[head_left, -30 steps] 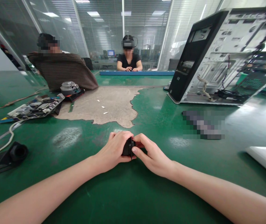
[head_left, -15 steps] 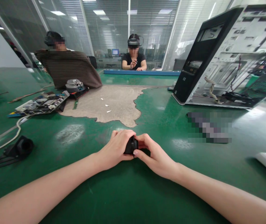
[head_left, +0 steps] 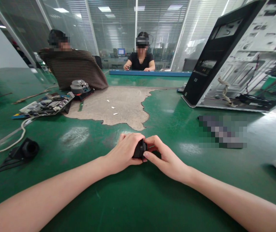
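A small black device (head_left: pixel 139 150) with a ribbed, ring-like right end sits between my hands above the green tabletop. I cannot make out its exact kind. My left hand (head_left: pixel 126 149) wraps over its left side from above, and much of its body is hidden under those fingers. The thumb and fingers of my right hand (head_left: pixel 165 157) pinch its ringed right end. Off to the left on the table lies a black plastic part with a round opening (head_left: pixel 24 149).
An opened computer case (head_left: pixel 201 71) stands at the right, near a blurred-out dark object (head_left: pixel 221 132). Circuit boards (head_left: pixel 48 105) and a pale cable (head_left: pixel 23 130) lie at left. A bare worn patch (head_left: pixel 121 103) marks the tabletop's middle. Two people sit beyond.
The whole view has shifted slightly to the right. Both hands keep their hold on the black device with little visible difference. The person opposite has lowered a raised hand to the table.
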### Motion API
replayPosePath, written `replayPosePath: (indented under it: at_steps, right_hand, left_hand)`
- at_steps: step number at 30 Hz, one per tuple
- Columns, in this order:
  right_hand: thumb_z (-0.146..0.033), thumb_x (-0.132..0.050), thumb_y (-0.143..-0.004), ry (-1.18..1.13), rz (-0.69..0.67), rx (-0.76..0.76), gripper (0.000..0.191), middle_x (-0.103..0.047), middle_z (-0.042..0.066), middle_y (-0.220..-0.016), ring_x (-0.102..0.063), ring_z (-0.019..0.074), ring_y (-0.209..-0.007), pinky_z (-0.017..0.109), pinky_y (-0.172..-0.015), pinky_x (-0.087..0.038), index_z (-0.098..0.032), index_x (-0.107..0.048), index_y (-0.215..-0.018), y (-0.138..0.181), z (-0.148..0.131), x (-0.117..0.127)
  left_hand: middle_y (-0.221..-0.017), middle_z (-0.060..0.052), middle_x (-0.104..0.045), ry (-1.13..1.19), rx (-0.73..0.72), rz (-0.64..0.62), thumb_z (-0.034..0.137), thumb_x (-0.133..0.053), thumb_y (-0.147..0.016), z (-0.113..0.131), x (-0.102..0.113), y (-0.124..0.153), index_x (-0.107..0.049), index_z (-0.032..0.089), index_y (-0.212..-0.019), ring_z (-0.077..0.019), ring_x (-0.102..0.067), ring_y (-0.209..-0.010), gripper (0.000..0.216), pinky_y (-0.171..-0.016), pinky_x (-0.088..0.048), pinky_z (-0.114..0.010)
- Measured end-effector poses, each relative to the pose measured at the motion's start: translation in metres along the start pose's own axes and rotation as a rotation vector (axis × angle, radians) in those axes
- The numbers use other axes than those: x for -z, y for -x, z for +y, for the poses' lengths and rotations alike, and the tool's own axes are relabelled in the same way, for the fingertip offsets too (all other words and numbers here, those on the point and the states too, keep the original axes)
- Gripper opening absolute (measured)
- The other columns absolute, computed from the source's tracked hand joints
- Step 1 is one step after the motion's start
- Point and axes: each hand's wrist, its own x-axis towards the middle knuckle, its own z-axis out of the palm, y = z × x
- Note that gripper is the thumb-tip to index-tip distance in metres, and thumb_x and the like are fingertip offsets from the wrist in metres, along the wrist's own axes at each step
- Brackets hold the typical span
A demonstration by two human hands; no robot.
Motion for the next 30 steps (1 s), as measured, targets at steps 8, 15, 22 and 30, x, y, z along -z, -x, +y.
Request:
replayPosePath:
  at_steps: [8,15,22,30]
  right_hand:
    - [-0.021,-0.047,-0.084,0.070,0.104,0.056,0.009,-0.051,0.004,-0.090,-0.051,0.0162,-0.086,0.035,-0.080,-0.045,-0.020,-0.046,-0.092,-0.0039,0.0009,-0.0003]
    - [-0.024,-0.048,-0.084,-0.135,0.011,-0.065,0.016,-0.052,0.004,-0.094,-0.054,0.0160,-0.091,0.037,-0.084,-0.046,-0.020,-0.044,-0.099,-0.0054,0.0010,0.0010]
    - [-0.021,-0.048,-0.084,0.024,0.001,0.071,0.020,-0.046,0.007,-0.105,-0.049,0.0179,-0.097,0.038,-0.085,-0.046,-0.022,-0.044,-0.103,0.0024,0.0068,0.0021]
    - [-0.020,-0.050,-0.083,-0.086,0.025,0.001,0.022,-0.050,0.004,-0.097,-0.054,0.0151,-0.090,0.034,-0.081,-0.050,-0.022,-0.040,-0.102,-0.0017,0.0051,-0.0006]
  left_hand:
    - [-0.111,-0.005,-0.052,0.001,-0.005,0.020,0.034,-0.063,-0.070,-0.0017,-0.0028,-0.0003,-0.032,0.023,-0.115,-0.0233,-0.049,-0.101,0.055,-0.082,-0.029,-0.036]
    - [-0.112,-0.007,-0.051,-0.008,-0.009,0.001,0.034,-0.063,-0.071,-0.0013,-0.0011,-0.0010,-0.030,0.022,-0.114,-0.0239,-0.048,-0.101,0.055,-0.081,-0.030,-0.036]
    - [-0.112,-0.005,-0.050,-0.011,-0.024,0.012,0.030,-0.063,-0.071,-0.0019,-0.0026,-0.0007,-0.029,0.022,-0.114,-0.0223,-0.048,-0.101,0.055,-0.081,-0.029,-0.036]
    - [-0.111,-0.006,-0.051,-0.014,-0.030,0.018,0.033,-0.063,-0.072,-0.0018,-0.0017,-0.0008,-0.029,0.022,-0.113,-0.0222,-0.049,-0.100,0.054,-0.080,-0.029,-0.035]
